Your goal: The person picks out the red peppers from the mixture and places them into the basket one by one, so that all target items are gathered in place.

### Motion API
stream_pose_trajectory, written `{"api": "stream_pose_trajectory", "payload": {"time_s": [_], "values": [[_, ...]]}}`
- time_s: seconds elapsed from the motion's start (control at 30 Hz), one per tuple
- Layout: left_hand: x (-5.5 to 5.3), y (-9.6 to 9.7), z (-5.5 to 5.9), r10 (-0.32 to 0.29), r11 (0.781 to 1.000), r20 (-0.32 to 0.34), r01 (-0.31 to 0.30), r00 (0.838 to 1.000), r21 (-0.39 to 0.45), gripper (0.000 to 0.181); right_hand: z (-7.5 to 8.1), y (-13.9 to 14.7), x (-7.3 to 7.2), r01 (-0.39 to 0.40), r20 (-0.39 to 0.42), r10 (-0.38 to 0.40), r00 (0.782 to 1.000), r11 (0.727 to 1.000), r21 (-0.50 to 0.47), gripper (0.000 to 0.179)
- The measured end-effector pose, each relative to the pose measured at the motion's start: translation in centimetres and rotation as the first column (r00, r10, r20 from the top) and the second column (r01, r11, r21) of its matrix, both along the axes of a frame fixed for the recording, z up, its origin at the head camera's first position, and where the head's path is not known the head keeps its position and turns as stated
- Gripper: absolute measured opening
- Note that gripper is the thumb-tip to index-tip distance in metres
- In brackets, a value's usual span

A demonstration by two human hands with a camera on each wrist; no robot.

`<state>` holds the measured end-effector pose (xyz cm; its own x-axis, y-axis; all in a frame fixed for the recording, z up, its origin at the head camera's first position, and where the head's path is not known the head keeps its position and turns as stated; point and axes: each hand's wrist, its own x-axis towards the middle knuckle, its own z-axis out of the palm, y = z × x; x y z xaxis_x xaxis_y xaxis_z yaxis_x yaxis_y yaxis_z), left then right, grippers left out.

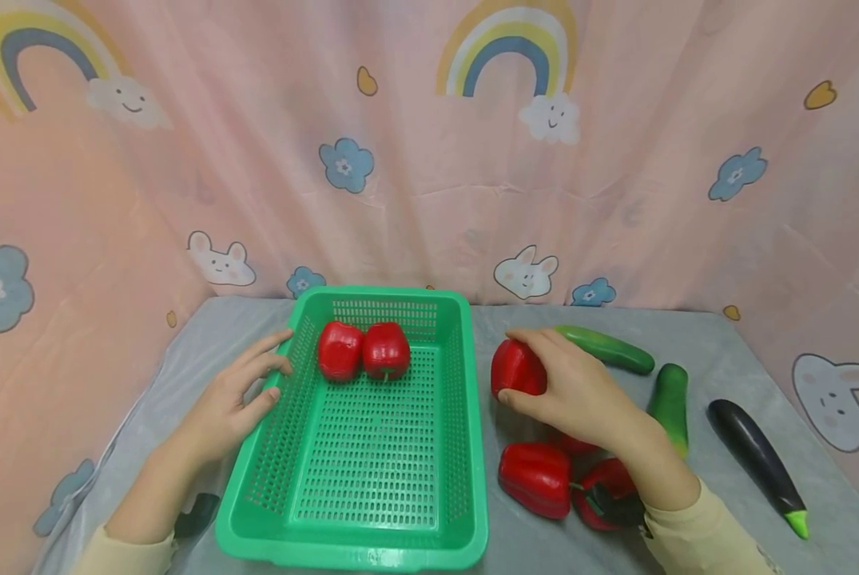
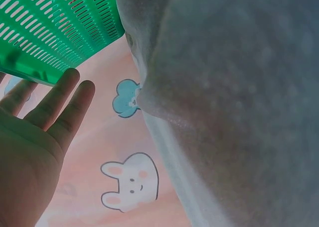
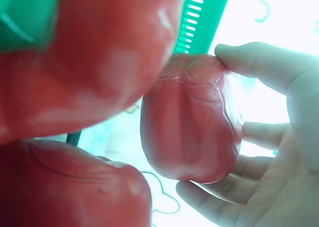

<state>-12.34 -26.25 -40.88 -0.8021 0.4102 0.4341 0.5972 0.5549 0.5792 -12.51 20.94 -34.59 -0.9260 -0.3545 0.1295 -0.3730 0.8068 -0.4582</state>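
My right hand [image 1: 580, 391] holds a red bell pepper [image 1: 515, 369] to the right of a green plastic basket [image 1: 475, 447]. In the right wrist view, the thumb is on one side of this pepper and the fingers on the other. My left hand [image 1: 235, 403] is at the basket's left rim, fingertips touching or very close to it, fingers loosely bent. Two red bell peppers, one on the left [image 1: 340, 351] and one on the right [image 1: 386, 351], lie side by side at the basket's far end. More red peppers [image 1: 534, 479] lie below my right hand, partly covered by the arm.
Beyond my right hand lie a green cucumber [image 1: 616, 351] and a second green vegetable [image 1: 670, 403]. A dark eggplant [image 1: 756, 455] is farther right. Something dark [image 1: 197, 515] pokes out beside my left forearm. A pink patterned curtain [image 1: 429, 216] hangs behind the grey cloth [image 1: 702, 343].
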Motion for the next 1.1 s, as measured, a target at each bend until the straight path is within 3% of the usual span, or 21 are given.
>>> {"api": "stream_pose_trajectory", "payload": {"time_s": [0.73,1.1], "values": [[0.0,0.1,0.0,0.005,1.0,-0.012,-0.005,1.0,-0.001,0.02,1.7,-1.0,-0.2,0.006,-0.029,-0.005,1.0,1.0,0.028,0.08],[0.0,0.0,-0.1,0.002,1.0,-0.005,-0.002,1.0,0.003,0.02,2.3,-1.9,-0.2,-0.045,-0.073,0.047,0.996,0.999,0.021,0.076]]}}
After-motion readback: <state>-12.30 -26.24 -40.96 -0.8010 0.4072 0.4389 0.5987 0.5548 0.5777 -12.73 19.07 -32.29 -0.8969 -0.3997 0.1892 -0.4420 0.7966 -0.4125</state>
